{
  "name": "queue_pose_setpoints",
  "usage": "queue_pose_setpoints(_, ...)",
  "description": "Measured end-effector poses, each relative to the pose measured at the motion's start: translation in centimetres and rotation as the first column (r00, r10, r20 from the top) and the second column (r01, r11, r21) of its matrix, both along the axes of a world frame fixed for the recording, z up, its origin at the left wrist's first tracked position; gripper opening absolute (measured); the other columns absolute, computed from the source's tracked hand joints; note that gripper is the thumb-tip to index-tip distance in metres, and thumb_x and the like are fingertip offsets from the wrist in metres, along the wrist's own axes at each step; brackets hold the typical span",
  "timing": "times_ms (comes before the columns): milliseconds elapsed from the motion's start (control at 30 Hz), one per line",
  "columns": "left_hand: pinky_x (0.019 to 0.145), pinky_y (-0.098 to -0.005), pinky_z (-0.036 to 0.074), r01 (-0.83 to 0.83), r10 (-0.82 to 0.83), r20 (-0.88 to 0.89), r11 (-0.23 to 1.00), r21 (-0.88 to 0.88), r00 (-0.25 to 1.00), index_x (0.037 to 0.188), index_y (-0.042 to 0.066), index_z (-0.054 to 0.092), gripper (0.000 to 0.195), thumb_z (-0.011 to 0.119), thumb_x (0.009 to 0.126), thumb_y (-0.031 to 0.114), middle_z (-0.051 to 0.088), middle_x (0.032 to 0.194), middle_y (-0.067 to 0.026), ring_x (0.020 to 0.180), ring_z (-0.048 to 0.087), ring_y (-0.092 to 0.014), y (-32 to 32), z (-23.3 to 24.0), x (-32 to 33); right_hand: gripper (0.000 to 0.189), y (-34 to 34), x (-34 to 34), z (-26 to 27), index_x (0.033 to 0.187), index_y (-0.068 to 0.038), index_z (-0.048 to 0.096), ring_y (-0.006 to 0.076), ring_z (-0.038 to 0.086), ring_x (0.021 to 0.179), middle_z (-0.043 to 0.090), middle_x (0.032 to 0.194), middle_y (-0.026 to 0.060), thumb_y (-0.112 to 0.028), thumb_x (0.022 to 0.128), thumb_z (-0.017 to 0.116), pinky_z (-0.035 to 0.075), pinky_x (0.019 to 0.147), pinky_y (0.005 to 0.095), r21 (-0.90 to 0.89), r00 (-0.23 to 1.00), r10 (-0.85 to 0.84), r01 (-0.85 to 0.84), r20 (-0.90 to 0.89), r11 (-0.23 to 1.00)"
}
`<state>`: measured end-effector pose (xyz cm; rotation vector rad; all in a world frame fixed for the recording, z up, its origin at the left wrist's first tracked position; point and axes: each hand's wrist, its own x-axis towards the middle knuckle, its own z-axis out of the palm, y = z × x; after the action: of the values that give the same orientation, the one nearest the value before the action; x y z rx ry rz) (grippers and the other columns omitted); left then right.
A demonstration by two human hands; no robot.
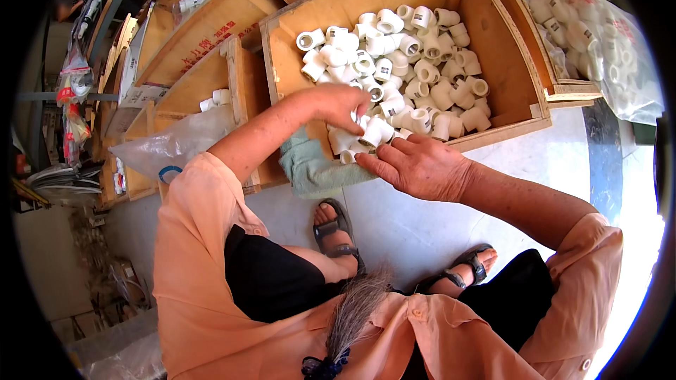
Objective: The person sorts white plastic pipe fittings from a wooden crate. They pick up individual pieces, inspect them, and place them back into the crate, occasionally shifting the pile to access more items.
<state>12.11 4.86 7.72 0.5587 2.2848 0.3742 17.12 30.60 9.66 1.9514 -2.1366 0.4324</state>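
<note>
A wooden box (501,63) in front of me holds a heap of white plastic pipe fittings (417,74), many of them elbows, some with metal-lined openings. My left hand (342,108) reaches into the near left part of the heap. White shows between its thumb and fingers, but whether it grips a fitting is not clear. My right hand (425,166) lies palm down over the box's near edge, fingers apart, its fingertips by the nearest fittings. A green cloth (322,171) drapes over the near left corner of the box.
To the left stand more wooden boxes (206,37), with a clear plastic bag (171,140) on one. Further right is a bag of white fittings (586,37). Cables and packaged goods (74,116) crowd the far left. My sandalled feet (335,232) are on the pale floor below.
</note>
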Motion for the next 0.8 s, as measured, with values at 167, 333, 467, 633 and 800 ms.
queue_pose_setpoints(167,0.078,-0.038,0.052,-0.273,0.322,-0.262,0.939,0.208,0.91,0.107,0.012,0.062,0.043,0.076,0.079,0.042,0.068,0.093,-0.0119,0.09,0.066,-0.029,-1.3,3.5,-6.2,0.049,0.0,0.1,0.0,0.129,-0.006,0.054,0.0136,0.059,0.078,0.055,0.084,-0.0009,-0.018,0.082,0.055,0.05,0.067,0.0268,0.012,1.0,-0.009,0.009,-0.001,1.0)
queue_pose_setpoints(333,0.092,-0.0431,0.047,-0.473,0.464,-0.578,0.869,0.148,0.671,0.125,0.014,0.058,0.044,0.069,0.087,0.033,0.061,0.116,-0.0137,0.112,0.059,-0.034,-2.1,2.1,-8.4,0.051,0.0,0.0,0.1,0.131,-0.006,0.054,0.0133,0.059,0.078,0.055,0.084,-0.0013,-0.019,0.081,0.055,0.05,0.065,0.0261,0.015,1.0,-0.013,0.014,-0.018,1.0)
queue_pose_setpoints(467,0.099,-0.0483,0.043,-0.439,0.363,-0.566,0.898,0.002,0.74,0.132,0.013,0.055,0.046,0.065,0.089,0.027,0.052,0.13,-0.0128,0.123,0.052,-0.034,-0.9,1.6,-7.3,0.049,0.1,0.0,0.2,0.128,-0.006,0.055,0.0131,0.059,0.077,0.054,0.083,-0.0015,-0.018,0.081,0.056,0.05,0.065,0.0257,0.013,1.0,-0.023,0.023,-0.015,1.0)
queue_pose_setpoints(633,0.095,-0.0465,0.046,-0.34,0.191,-0.704,0.937,-0.076,0.684,0.131,0.015,0.054,0.048,0.068,0.088,0.028,0.051,0.129,-0.0102,0.117,0.055,-0.033,-0.8,1.5,-6.2,0.046,-0.2,0.0,0.0,0.125,-0.006,0.056,0.0133,0.059,0.077,0.053,0.082,-0.0014,-0.018,0.081,0.056,0.049,0.065,0.0255,-0.026,1.0,-0.015,0.015,-0.01,1.0)
queue_pose_setpoints(800,0.075,-0.0392,0.053,-0.245,0.238,-0.506,0.968,0.054,0.829,0.098,0.01,0.069,0.019,0.07,0.086,0.025,0.069,0.087,-0.008,0.085,0.067,-0.027,1.0,0.0,-4.9,0.047,0.1,0.0,-0.3,0.126,-0.005,0.055,0.0139,0.059,0.078,0.054,0.083,-0.0008,-0.018,0.081,0.056,0.05,0.067,0.0261,-0.011,1.0,-0.019,0.019,0.0,1.0)
